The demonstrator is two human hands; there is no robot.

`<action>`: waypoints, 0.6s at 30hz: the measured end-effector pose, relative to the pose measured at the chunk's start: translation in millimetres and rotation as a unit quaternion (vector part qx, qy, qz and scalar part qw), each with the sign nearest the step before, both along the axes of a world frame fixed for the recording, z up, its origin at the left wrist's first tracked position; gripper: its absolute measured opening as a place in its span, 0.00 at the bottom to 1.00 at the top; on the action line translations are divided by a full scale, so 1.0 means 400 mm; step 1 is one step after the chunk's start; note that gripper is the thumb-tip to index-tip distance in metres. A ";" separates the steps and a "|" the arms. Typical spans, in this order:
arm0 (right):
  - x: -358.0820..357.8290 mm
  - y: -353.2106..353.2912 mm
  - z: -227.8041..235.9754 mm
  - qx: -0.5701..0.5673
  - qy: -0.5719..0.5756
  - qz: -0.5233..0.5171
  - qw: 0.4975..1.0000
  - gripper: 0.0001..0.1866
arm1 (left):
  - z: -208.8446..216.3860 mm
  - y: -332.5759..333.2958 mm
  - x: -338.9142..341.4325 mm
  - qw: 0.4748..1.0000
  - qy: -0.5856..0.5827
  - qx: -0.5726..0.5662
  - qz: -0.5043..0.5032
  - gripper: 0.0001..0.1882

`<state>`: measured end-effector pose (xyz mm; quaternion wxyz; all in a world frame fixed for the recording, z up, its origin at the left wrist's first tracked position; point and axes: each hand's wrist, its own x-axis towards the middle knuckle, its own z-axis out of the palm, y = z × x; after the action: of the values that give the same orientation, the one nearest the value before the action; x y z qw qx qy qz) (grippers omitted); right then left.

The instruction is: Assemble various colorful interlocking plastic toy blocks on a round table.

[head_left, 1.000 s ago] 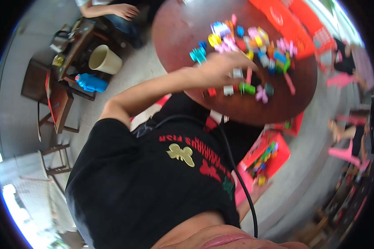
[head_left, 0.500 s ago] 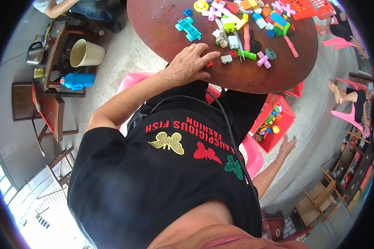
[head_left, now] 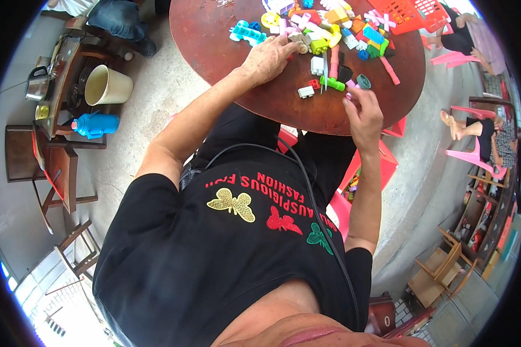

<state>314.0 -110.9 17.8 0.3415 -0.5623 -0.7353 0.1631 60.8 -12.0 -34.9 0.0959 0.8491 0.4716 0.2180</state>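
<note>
Over the near edge of the brown round table, the right hand is half curled, its thumb and fingertips at a pink piece; I cannot tell whether it grips. A little farther, the left hand is loosely bent, fingertips at a beige piece, hold also unclear. Beyond lie mixed toy blocks, then a red basket.

Red capital lettering crosses the black shirt.
</note>
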 end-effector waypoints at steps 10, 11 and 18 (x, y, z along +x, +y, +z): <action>-0.114 0.178 -0.039 -0.086 -0.073 -0.024 0.993 0.17 | 0.037 -0.040 -0.075 0.998 -0.057 -0.036 -0.016 0.13; -0.093 0.180 -0.045 -0.079 -0.050 -0.027 0.995 0.15 | 0.058 -0.039 -0.065 0.997 -0.057 -0.061 -0.009 0.13; -0.072 0.130 -0.015 -0.159 0.229 -0.123 0.952 0.09 | 0.063 -0.070 -0.081 0.990 -0.118 -0.071 -0.028 0.17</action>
<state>285.2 -59.1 11.9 0.4247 -0.6424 -0.5272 0.3591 28.6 -40.0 -9.6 0.2173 0.8214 0.4469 0.2800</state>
